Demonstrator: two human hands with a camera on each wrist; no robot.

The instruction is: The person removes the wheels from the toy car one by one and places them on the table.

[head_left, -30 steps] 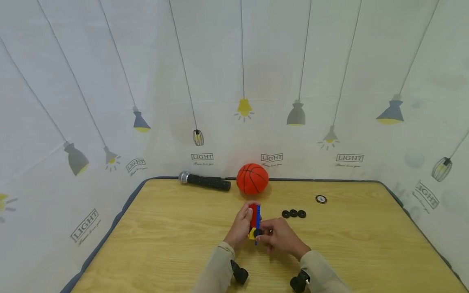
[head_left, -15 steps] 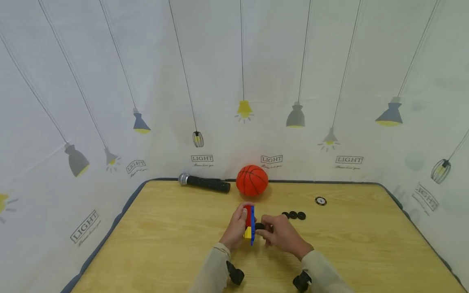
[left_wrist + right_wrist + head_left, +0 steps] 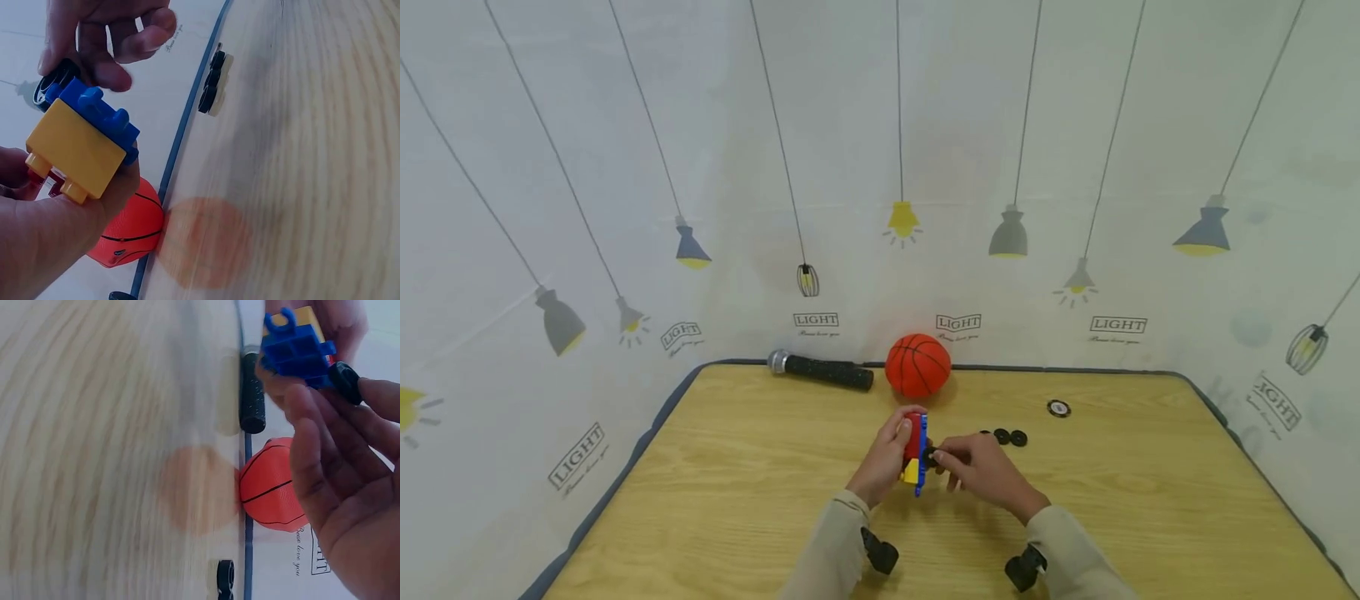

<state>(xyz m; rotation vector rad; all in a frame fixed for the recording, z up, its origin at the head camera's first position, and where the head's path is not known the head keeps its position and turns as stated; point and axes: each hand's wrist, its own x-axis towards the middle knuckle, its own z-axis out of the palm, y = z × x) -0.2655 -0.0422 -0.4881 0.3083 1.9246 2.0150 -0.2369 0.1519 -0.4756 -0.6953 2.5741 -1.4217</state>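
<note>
My left hand [image 3: 880, 462] grips a toy block car [image 3: 913, 437] above the table, its blue base turned to the right. A red block and a yellow block [image 3: 75, 147] sit on that base [image 3: 294, 350]. Between thumb and fingertips my right hand [image 3: 988, 471] pinches a small black wheel [image 3: 345, 382] at the side of the blue base. In the left wrist view the wheel [image 3: 56, 81] is close against the base; whether it is seated there cannot be told. Fingers of the left hand hide part of the red block.
Several small black wheels [image 3: 1002, 436] lie in a row on the wooden table [image 3: 737, 483], right of the hands. Behind them is a black-and-white round chip [image 3: 1058, 408]. A small orange-red basketball [image 3: 917, 367] and a microphone [image 3: 827, 372] lie along the back edge by the wall.
The right hand first drew the wheel away from the blue base and turned it flat, then brought it back up against the base's side. The car tilted slightly in the left hand.
</note>
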